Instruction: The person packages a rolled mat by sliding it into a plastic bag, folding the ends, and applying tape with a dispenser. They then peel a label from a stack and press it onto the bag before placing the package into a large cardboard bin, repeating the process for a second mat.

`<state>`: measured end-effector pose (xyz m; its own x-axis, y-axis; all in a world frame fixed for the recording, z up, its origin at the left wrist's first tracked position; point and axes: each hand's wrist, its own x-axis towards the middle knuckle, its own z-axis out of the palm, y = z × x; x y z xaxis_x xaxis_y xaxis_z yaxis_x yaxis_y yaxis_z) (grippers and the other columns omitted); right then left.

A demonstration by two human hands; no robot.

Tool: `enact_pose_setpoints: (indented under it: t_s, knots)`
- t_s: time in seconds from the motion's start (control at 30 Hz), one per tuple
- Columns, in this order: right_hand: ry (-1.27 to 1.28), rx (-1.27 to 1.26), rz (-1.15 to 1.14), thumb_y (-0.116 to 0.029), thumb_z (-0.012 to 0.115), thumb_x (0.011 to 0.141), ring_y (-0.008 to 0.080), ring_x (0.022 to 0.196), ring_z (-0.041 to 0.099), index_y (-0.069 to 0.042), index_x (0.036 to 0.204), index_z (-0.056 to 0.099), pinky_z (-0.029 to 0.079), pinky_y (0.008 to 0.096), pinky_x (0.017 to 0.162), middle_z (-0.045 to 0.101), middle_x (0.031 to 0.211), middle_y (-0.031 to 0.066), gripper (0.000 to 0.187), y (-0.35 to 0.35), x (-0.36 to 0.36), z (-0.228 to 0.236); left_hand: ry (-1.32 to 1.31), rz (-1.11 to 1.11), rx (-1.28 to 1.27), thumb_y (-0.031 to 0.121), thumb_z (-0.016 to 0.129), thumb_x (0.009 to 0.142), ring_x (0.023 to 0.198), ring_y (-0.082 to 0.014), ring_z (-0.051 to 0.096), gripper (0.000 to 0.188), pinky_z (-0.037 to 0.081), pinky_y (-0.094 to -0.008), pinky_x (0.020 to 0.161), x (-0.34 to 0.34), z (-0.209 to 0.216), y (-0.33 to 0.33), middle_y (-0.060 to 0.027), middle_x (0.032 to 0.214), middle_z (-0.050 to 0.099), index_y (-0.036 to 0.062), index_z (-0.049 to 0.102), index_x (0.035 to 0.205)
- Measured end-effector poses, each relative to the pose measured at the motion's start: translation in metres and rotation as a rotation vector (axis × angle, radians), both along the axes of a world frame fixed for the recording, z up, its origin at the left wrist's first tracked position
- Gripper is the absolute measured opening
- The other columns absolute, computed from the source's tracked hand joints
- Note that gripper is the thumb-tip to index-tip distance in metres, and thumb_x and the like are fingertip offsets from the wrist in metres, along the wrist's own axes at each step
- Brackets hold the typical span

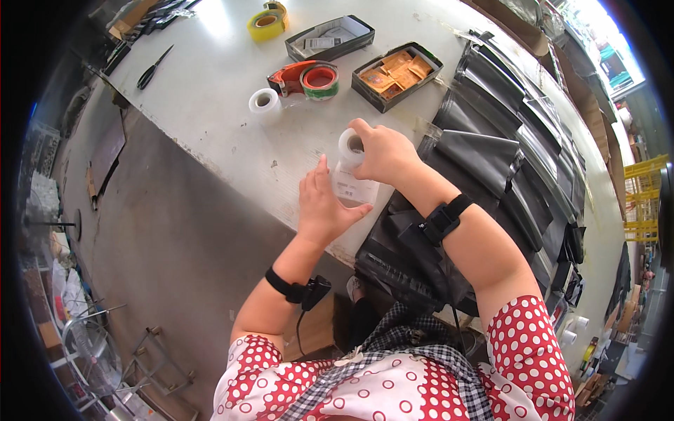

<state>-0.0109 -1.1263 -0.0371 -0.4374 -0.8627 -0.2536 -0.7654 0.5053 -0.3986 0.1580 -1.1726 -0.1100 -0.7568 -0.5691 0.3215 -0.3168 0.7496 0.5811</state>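
With the right hand [383,151] curled round the roll [345,146] and the left hand [324,205] spread empty, the label [353,186] between them could crease if the roll twists

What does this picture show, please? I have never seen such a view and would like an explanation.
There is no machine: the person's right hand and left hand are bare. A fisheye camera worn on the head looks down at them, so straight edges bend. The right hand holds a clear roll; the left, fingers spread, is near a white label. On the white table are scissors, yellow tape, two open boxes and a pile of black sheets.
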Motion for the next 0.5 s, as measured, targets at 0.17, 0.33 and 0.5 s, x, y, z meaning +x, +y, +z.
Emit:
enact_pose_setpoints:
  t_s: [0.17, 0.33, 0.5]
  knots:
    - [0.024, -0.02, -0.006, -0.024, 0.08, 0.059, 0.0339, 0.094, 0.064, -0.014, 0.121, 0.047, 0.054, 0.0424, 0.077, 0.062, 0.099, 0.0165, 0.07, 0.002, 0.005, -0.014, -0.043, 0.131, -0.023, 0.037, 0.085, 0.057, 0.107, -0.0347, 0.045, 0.109, 0.034, -0.0455, 0.096, -0.012, -0.008, 0.014, -0.0178, 0.114, 0.049, -0.0048, 0.024, 0.138]
    - [-0.006, 0.04, -0.013, -0.025, 0.08, 0.06, 0.034, 0.102, 0.06, -0.016, 0.137, 0.035, 0.052, 0.043, 0.084, 0.057, 0.108, 0.02, 0.09, 0.007, 0.007, -0.009, 0.012, 0.093, 0.001, 0.03, 0.083, 0.061, 0.107, -0.0338, 0.045, 0.099, 0.034, -0.0447, 0.097, -0.009, -0.011, 0.012, -0.0172, 0.114, 0.049, -0.0038, 0.028, 0.136]
    - [0.021, -0.253, -0.032, -0.022, 0.075, 0.068, 0.0348, 0.106, 0.056, -0.01, 0.14, 0.029, 0.048, 0.0413, 0.09, 0.056, 0.11, 0.0216, 0.086, 0.066, -0.003, 0.013, 0.101, 0.033, 0.142, 0.026, 0.08, 0.069, 0.107, -0.0304, 0.049, 0.084, 0.041, -0.0417, 0.092, 0.01, -0.008, 0.005, -0.0162, 0.117, 0.051, -0.0017, 0.037, 0.135]
